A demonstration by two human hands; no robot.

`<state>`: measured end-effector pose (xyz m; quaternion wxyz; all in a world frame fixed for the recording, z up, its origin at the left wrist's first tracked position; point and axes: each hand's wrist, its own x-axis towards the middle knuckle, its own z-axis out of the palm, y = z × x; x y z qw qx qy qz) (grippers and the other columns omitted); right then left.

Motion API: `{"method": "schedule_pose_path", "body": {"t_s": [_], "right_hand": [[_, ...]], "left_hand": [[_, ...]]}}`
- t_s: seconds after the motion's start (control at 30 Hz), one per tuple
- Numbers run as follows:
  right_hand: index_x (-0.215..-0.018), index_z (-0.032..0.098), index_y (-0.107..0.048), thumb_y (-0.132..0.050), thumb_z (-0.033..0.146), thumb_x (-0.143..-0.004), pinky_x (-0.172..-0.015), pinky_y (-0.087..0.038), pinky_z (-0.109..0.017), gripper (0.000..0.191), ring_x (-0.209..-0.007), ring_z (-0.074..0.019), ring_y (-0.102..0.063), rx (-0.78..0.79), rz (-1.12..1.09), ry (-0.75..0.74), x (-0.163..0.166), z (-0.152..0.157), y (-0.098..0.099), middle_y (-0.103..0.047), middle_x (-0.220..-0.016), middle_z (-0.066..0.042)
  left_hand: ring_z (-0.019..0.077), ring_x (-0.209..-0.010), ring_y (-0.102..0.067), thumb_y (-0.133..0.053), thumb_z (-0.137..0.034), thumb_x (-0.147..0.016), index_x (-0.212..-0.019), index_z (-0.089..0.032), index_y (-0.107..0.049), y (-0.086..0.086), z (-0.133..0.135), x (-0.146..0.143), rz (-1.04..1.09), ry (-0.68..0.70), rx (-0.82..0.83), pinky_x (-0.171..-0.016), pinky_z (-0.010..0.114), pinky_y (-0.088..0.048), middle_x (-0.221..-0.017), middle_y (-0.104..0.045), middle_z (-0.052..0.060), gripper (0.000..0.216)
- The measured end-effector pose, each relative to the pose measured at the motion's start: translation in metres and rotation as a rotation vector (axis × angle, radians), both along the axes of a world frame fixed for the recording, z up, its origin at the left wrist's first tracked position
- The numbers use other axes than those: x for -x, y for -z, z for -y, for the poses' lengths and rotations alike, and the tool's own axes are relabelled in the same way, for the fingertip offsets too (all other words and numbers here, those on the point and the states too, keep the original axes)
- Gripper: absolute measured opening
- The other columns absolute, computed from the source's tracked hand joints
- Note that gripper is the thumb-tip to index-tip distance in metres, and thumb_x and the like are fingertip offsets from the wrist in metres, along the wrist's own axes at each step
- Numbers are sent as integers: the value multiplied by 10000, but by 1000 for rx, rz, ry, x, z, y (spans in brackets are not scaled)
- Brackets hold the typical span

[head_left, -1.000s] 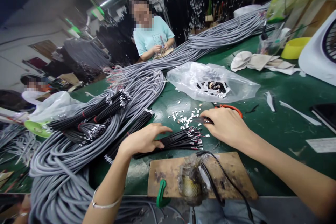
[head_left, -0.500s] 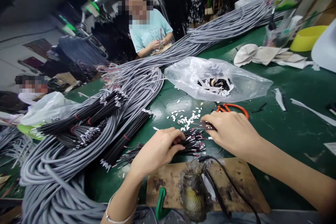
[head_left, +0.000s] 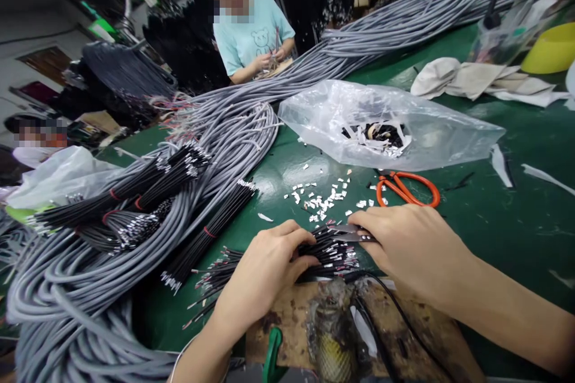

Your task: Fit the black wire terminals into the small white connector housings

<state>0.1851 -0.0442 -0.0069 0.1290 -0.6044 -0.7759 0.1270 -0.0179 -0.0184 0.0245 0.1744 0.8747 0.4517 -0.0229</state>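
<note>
My left hand (head_left: 278,263) is closed on a bundle of thin black cables (head_left: 318,254) lying on the green table, fingers and thumb around its middle. The cables' stripped ends, with white and red tips, point right; their other ends (head_left: 220,269) fan out to the left beyond my wrist. In my right hand (head_left: 399,236) is a small two-bladed metal tool (head_left: 353,234) with rivets, like snips or tweezers. Its tips point left, over the cable ends. My right fingers partly hide its grip. Small white scraps (head_left: 323,200) lie scattered just behind the bundle.
Orange-handled scissors (head_left: 406,188) lie behind my right hand. A clear plastic bag (head_left: 431,137) holds black and white scraps. Thick grey cables (head_left: 215,131) and tied black bundles (head_left: 211,230) fill the left. A wooden board (head_left: 265,335) lies in front. A co-worker (head_left: 251,42) sits opposite.
The view has shifted, bringing the scissors more into sight. My right hand has brought the metal tool down over the cable ends, its two blades now apart. My left hand keeps hold of the bundle.
</note>
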Motion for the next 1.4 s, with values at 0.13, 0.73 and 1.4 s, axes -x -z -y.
{"method": "schedule_pose_path", "body": {"t_s": [0.13, 0.73, 1.4], "right_hand": [[-796, 238, -666, -558, 143, -744, -475, -204, -287, 152, -591, -204, -603, -9, 16, 1, 1, 1, 0, -671, -680, 8], [-808, 215, -667, -564, 122, -729, -467, -180, -285, 160, -571, -182, -595, -26, 42, -14, 3, 3, -1, -679, -699, -13], [-754, 203, -609, -593, 142, -727, -454, -128, -282, 69, -557, -178, -587, -18, 76, -32, 5, 5, -5, -638, -664, -13]], "left_hand": [[151, -777, -577, -582, -295, -850, -1027, -235, -629, 1, 0, 2, -35, 44, -6, -714, 283, -445, -930, -607, -3, 192], [179, -835, -550, -491, -307, -900, -1093, -217, -597, 1, 4, -2, -123, 142, 12, -732, 314, -468, -945, -567, 37, 238], [179, -892, -521, -468, -212, -907, -1110, -245, -566, 6, 8, -5, -142, 157, -26, -755, 319, -474, -992, -526, 35, 228]]}}
